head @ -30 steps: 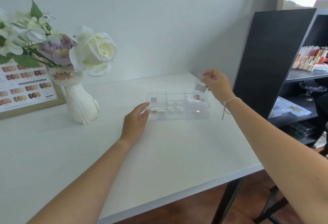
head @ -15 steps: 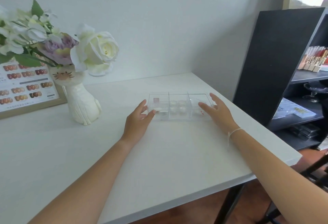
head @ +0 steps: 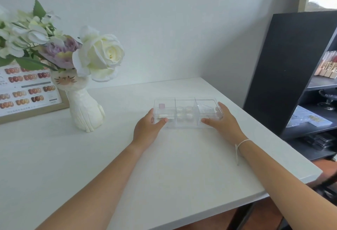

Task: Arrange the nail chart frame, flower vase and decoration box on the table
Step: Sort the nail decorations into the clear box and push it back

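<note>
A clear decoration box [head: 185, 113] with three compartments and small items inside rests on the white table [head: 182, 166]. My left hand [head: 147, 129] grips its left end, thumb on the front wall. My right hand [head: 223, 122] grips its right end, fingers around the corner. A white cat-shaped flower vase [head: 85, 107] with white and purple flowers stands at the left. Behind it leans the nail chart frame [head: 27, 93], partly hidden by the flowers.
A black shelf unit [head: 291, 69] stands right of the table, holding boxes and cosmetic items. The wall runs along the table's far edge. The table's front right corner [head: 317, 173] is near my right forearm.
My right hand, raised above the box's right end holding a small clear piece a second ago, has come down and closed on the box's right end. My left hand stayed at the left end.
</note>
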